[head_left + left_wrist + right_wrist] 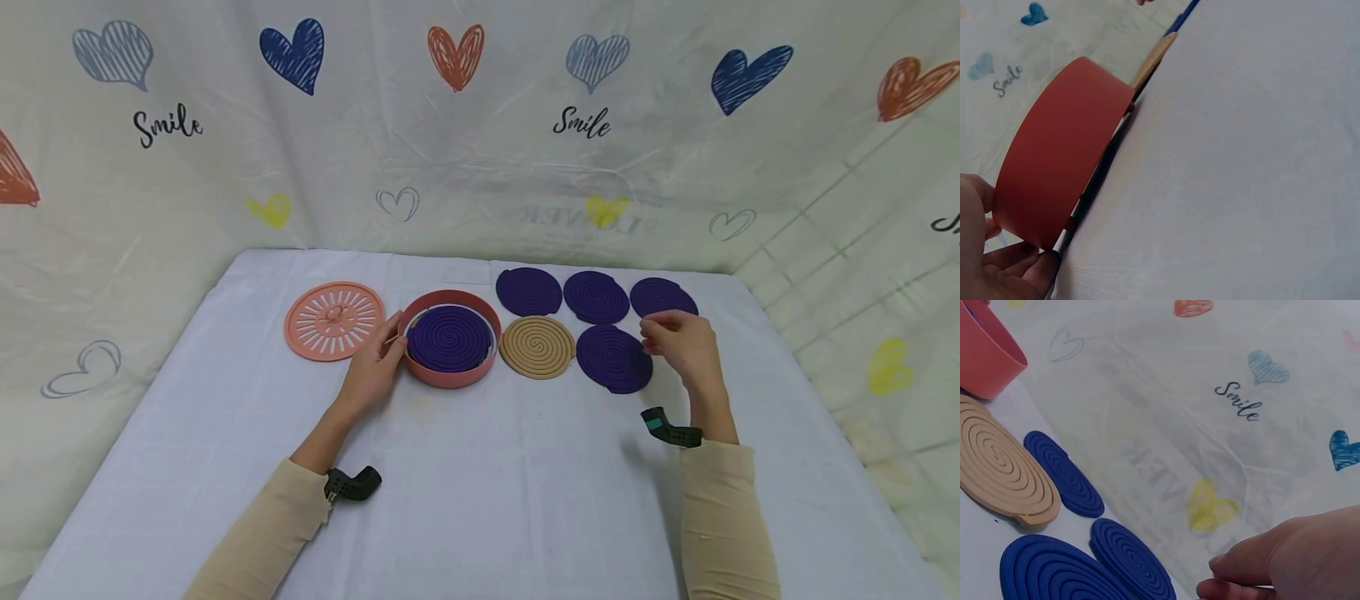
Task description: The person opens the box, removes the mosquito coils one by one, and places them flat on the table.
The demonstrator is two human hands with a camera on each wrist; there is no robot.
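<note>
My left hand (pixel 375 362) grips the left side of a round coral-red mosquito coil holder (pixel 447 380); in the left wrist view its fingertips reach under the holder's lower edge. A dark purple-blue mosquito coil (pixel 450 337) lies inside the holder. My right hand (pixel 681 342) hovers over the right-hand coils, thumb and forefinger bent close together, with nothing visible between them. Below and left of it lies a purple-blue coil (pixel 615 358); another coil (pixel 660 293) is partly hidden behind the hand. In the right wrist view, the right fingertips look apart from the coils.
A tan coil (pixel 537 347) lies just right of the holder. Two more purple-blue coils, one at back left (pixel 528 291) and one beside it (pixel 596 297), lie behind. The slotted coral lid (pixel 330 337) rests at left on the white tablecloth (pixel 487 500). A printed curtain hangs behind.
</note>
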